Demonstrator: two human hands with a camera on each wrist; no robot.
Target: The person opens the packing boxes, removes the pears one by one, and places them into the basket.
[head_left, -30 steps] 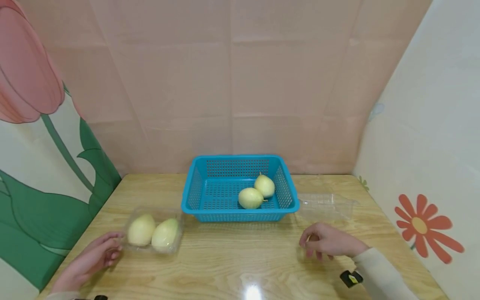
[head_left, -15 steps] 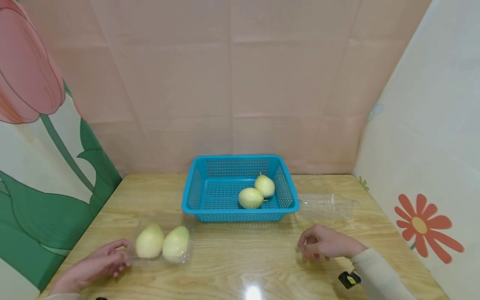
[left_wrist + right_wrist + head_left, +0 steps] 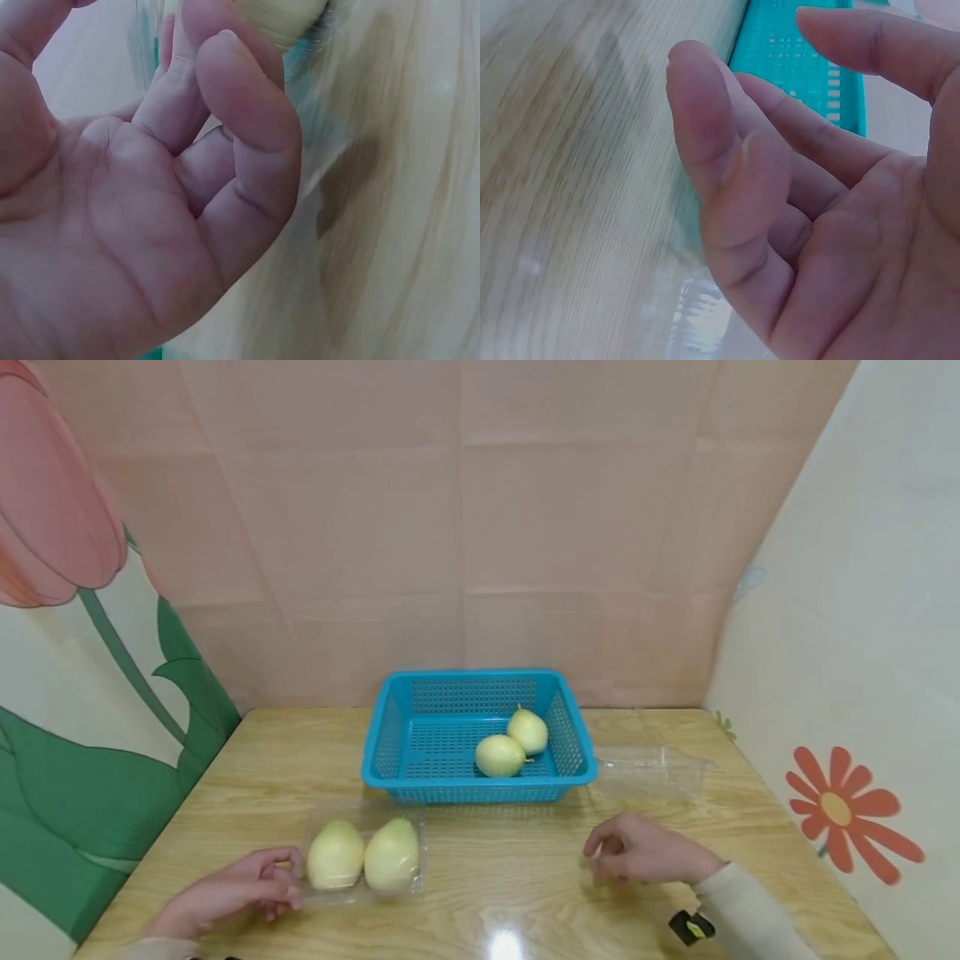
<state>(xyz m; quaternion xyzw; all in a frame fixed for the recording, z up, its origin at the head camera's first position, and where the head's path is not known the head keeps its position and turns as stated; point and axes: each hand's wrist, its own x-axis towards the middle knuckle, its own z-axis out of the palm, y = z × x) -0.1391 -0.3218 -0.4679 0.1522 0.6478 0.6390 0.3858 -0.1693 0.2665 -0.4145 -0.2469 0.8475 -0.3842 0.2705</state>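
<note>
In the head view a clear plastic box [image 3: 363, 893] with two pale yellow-green pears [image 3: 335, 855] in it lies on the table at front left. My left hand [image 3: 243, 887] holds the box at its left edge, thumb and fingertips right at the wall. The left wrist view shows curled fingers [image 3: 251, 127], with a pear [image 3: 281, 19] partly hidden behind them. My right hand [image 3: 648, 852] is at the front right, fingers loosely bent and nothing in them. Behind both hands stands a blue plastic basket [image 3: 480, 782], two more pears [image 3: 500, 756] at its right side.
Right of the basket, an empty clear plastic tray [image 3: 651, 772] lies on the wooden table [image 3: 480, 860]. A pink backdrop [image 3: 465, 527] rises behind the table's far edge, and flower-printed panels [image 3: 832, 610] flank both sides.
My left hand and the box of pears have slid together to the right and a little nearer. The right hand has shifted slightly left. Basket and tray stay put.
</note>
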